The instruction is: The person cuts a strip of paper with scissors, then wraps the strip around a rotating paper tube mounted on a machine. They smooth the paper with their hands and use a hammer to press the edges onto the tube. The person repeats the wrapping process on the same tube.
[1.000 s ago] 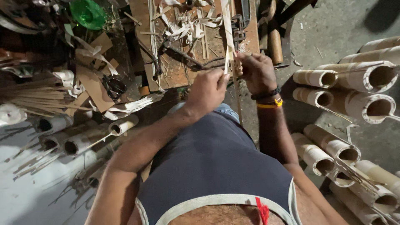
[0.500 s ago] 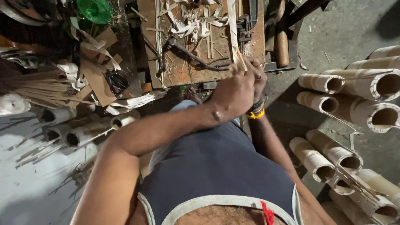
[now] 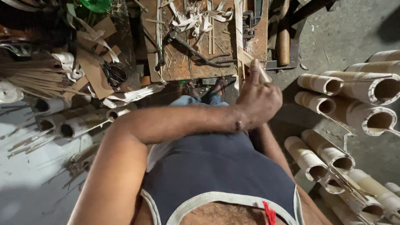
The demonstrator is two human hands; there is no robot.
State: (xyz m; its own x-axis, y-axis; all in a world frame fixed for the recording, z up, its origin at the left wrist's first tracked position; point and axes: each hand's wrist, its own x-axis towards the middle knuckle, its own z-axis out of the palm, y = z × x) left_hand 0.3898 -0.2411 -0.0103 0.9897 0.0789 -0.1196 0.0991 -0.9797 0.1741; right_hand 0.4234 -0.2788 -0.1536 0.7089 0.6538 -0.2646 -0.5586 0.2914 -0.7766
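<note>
Far left of the frame: a bundle of thin pale bamboo sticks (image 3: 29, 81) lies on the floor, with short cut bamboo tubes (image 3: 73, 125) just below it, open ends facing right.

Upper left: a green round plastic object (image 3: 96, 5) sits at the top edge. Below it are brown cardboard scraps (image 3: 92, 73) with a pair of black-handled scissors (image 3: 114, 75) lying on them.

Upper centre: the worn wooden table (image 3: 183, 62) carries a heap of curled pale bamboo shavings (image 3: 200, 18) and a dark metal tool (image 3: 196, 52) lying diagonally.

Centre: your left forearm crosses your body toward the right. Your left hand (image 3: 258, 100) is clenched around the lower end of a long pale bamboo strip (image 3: 238, 37), index finger extended up along it. The strip runs near-vertically from the hand up over the table's right part to the top edge of the frame.

Your right hand is hidden behind the left; only the right forearm shows below it, so the state of its fingers cannot be read.

Right of the strip: a brown wooden handle (image 3: 284, 39) stands upright in the frame.

Right side: large pale hollow bamboo sections (image 3: 366, 89) lie stacked on the grey concrete floor (image 3: 333, 29), open ends toward the right.
</note>
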